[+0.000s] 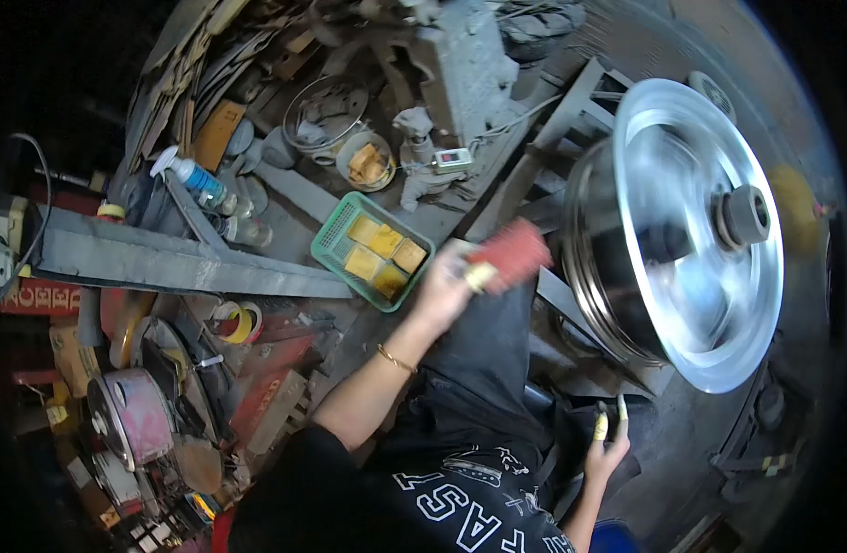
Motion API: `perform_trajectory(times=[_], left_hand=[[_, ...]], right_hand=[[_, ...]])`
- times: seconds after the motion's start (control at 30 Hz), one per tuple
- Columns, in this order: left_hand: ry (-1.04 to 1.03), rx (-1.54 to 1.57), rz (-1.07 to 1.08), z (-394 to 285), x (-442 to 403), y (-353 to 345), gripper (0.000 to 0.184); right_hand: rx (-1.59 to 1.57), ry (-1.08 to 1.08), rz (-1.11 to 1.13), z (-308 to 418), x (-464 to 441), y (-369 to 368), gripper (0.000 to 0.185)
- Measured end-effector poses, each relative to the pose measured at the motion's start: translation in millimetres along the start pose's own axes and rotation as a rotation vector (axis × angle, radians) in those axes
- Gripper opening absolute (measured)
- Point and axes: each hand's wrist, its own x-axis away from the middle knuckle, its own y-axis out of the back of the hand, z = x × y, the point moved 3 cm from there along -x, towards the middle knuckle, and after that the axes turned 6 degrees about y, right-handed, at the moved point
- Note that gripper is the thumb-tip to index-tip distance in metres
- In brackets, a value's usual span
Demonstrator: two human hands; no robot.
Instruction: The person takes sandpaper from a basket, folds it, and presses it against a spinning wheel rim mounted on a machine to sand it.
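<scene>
One red block (513, 256), gripped in the left hand (451, 281), is near the wheel (683, 249) at three o'clock; the right hand (608, 444), around five o'clock, looks open. If the blurred wheel is spinning, as seems likely, careless contact could snatch the block.

Dim light — dark floor (677, 470), long grey beam (198, 262).

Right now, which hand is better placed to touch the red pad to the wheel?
Likely the left hand: it already holds the red pad near the wheel; the right hand appears empty.
</scene>
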Motion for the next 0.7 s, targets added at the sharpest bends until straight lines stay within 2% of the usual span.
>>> perform_trajectory(times=[0.03,0.07,0.1,0.17,0.23,0.3,0.33,0.37,0.43,0.47,0.5,0.57,0.6,0.67,0.7], left_hand=[[0.014,0.013,-0.022,5.4,9.0,-0.7,0.020],[0.069,0.080,-0.131,30.2,-4.5,23.8,0.017],[0.073,0.128,-0.188,1.1,-49.0,74.7,0.013],[-0.012,0.157,-0.354,10.1,-69.0,105.1,0.008],[-0.212,0.100,-0.411,12.1,-113.7,142.9,0.006],[-0.212,-0.035,-0.511,-31.8,-144.9,159.8,0.006],[-0.159,0.011,-0.462,-44.1,-164.4,168.6,0.010],[-0.107,0.057,-0.409,-52.6,-183.9,178.4,0.015],[0.183,-0.096,-0.440,-29.7,-227.7,231.4,0.040],[0.184,-0.190,-0.536,-18.2,-244.4,253.2,0.053],[0.189,-0.195,-0.533,-2.5,-248.2,263.6,0.053],[-0.122,-0.851,-0.810,9.5,-239.2,275.7,0.040],[-0.117,-0.857,-0.805,12.3,-225.3,271.2,0.040],[0.114,-1.090,-0.680,17.0,-194.2,256.9,0.044],[0.123,-1.094,-0.678,24.9,-190.6,262.2,0.044]], right_hand=[[0.056,-0.049,0.046,-0.5,-1.2,8.1,0.043],[0.116,-0.022,0.062,-9.2,-2.3,12.8,0.039],[0.087,-0.033,0.103,-8.5,-21.3,-45.1,0.040],[0.224,0.031,0.165,-10.8,-23.3,-45.5,0.039],[0.269,0.005,0.192,-9.3,-23.7,-40.6,0.040],[0.323,0.002,0.213,-13.2,-23.5,-38.4,0.040],[0.312,-0.056,0.241,0.2,-26.6,-38.4,0.039],[0.347,-0.009,0.242,0.1,-26.9,-36.0,0.039],[0.324,-0.059,0.250,-8.2,-26.9,-30.4,0.038],[0.322,-0.083,0.247,-5.5,-28.0,-28.6,0.038],[0.308,-0.074,0.202,-9.6,-25.8,-26.0,0.039],[0.300,-0.120,0.157,-13.6,-19.8,-19.8,0.039],[0.313,-0.116,0.151,-15.3,-16.1,-17.3,0.038],[0.336,-0.110,0.121,-31.4,-7.3,-9.5,0.037],[0.362,-0.107,0.116,-35.6,-3.4,-4.7,0.037]])
